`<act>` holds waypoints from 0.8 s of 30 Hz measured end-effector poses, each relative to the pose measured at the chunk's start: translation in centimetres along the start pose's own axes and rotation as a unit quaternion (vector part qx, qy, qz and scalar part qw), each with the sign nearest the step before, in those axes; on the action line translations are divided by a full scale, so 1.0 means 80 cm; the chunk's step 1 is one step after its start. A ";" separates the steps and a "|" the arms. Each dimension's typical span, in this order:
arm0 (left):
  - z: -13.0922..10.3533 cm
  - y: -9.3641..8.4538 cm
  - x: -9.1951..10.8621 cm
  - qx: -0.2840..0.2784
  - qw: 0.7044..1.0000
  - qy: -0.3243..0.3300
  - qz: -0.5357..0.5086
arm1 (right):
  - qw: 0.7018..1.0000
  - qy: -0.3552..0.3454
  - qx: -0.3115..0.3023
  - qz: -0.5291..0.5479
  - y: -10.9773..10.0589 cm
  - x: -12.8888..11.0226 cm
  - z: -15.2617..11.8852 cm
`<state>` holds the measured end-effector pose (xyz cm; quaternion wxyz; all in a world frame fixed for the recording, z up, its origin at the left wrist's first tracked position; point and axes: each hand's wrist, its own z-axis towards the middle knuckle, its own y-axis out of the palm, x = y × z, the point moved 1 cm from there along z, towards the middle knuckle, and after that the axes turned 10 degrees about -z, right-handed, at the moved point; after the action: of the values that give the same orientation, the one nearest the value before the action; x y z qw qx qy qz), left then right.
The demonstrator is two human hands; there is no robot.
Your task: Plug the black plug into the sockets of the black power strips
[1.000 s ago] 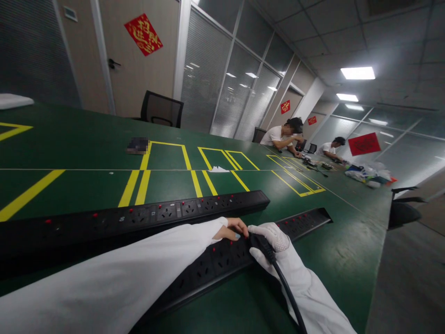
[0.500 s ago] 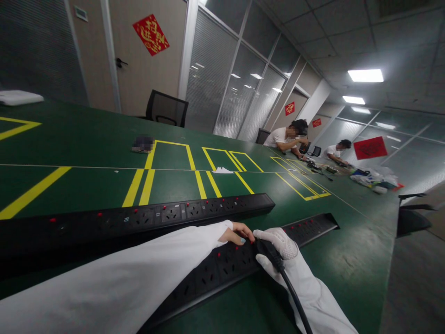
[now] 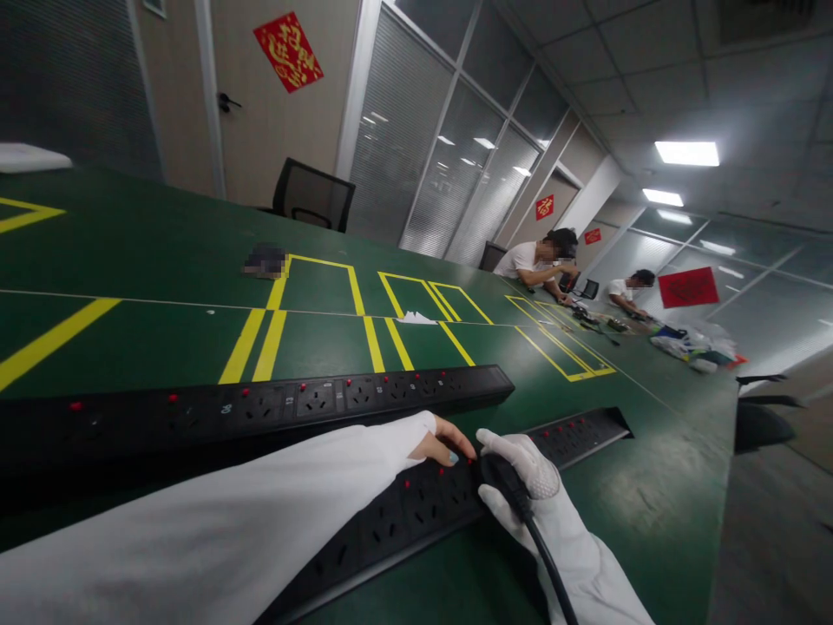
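My right hand [image 3: 521, 464], in a white dotted glove, is closed around a black power plug [image 3: 504, 476], its thick cord running down toward the bottom edge. The plug sits against the sockets of the nearer black power strip [image 3: 390, 521]; whether its pins are fully in is hidden. My left hand [image 3: 444, 441] reaches out of a white sleeve, bare fingers stretched out and holding nothing. Its fingertips are at the strip beside a small red switch [image 3: 469, 463], just left of the plug. The sleeve covers part of the strip.
A second long black power strip [image 3: 390, 391] lies behind the first on the green table [image 3: 651, 486]. Yellow tape [image 3: 238, 347] marks rectangles, with a torn white paper [image 3: 416, 318] among them. Two people [image 3: 527, 260] work at the far end near plastic bags [image 3: 696, 343].
The camera view has shifted slightly. My left fingers have straightened a little and lie close to the red switch. My right hand keeps hold of the plug in about the same place.
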<state>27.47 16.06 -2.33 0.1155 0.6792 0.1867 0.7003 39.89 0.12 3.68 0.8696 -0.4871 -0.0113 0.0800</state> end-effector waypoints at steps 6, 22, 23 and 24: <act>0.001 0.001 -0.004 0.030 0.997 0.042 0.061 | 1.000 0.020 0.021 0.002 0.006 -0.007 -0.001; -0.016 0.005 0.009 0.035 0.991 -0.037 -0.123 | 0.986 0.143 0.067 0.052 0.014 -0.037 -0.014; -0.016 0.005 0.009 0.031 0.990 -0.040 -0.135 | 0.984 0.155 0.073 0.050 0.016 -0.038 -0.015; -0.016 0.005 0.009 0.029 0.989 -0.043 -0.139 | 0.981 0.169 0.082 0.044 0.017 -0.039 -0.016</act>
<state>26.15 15.89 -1.52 0.2000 0.6788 0.2949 0.6421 36.74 -0.73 2.01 0.8916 -0.4206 0.1641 0.0356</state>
